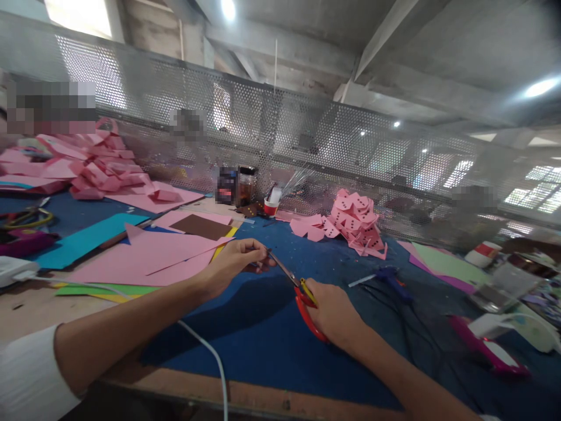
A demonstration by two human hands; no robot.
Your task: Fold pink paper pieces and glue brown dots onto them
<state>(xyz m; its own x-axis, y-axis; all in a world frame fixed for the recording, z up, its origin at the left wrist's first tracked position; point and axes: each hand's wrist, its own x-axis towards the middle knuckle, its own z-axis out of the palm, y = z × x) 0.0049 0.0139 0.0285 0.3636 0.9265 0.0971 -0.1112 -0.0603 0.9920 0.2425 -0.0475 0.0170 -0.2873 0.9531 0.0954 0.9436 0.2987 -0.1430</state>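
Your right hand (335, 313) is clenched around the glossy red loops of the red-handled steel scissors (298, 286), mid-scene over the blue felt-like mat (263, 345). The blades are slim and angled up-left, with their tips at your left hand (232, 260). Your left fingers pinch a small dark scrap (256, 266) at the blade tips; it's too blurred to tell the material. A flat matte pink paper sheet (153, 257) lies just left of that hand. A heap of hole-punched pink cut-outs (357, 222) sits far, right of centre, near the perforated metal screen (307, 134).

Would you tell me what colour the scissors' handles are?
The scissors' handles are red with some yellow, clearest in the head view.
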